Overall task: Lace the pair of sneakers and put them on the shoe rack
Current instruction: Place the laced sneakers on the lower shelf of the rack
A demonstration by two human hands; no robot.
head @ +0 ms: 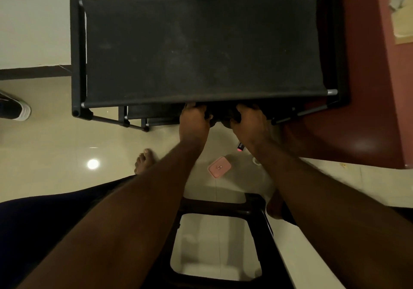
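Note:
I look straight down on a black shoe rack point(201, 47) with a dark fabric top shelf. Both my arms reach under its front edge. My left hand point(194, 119) and my right hand point(250, 121) each grip the heel end of a dark sneaker point(221, 114), the pair side by side on a lower shelf. Most of both shoes is hidden under the top shelf, and the laces cannot be seen.
Another dark shoe with a white sole point(15, 107) lies on the tiled floor at the far left. A pink case point(219, 167) and a small black item point(240, 146) lie below my hands. A black stool frame point(223, 206) stands under me; a dark red surface point(357, 132) borders the rack's right.

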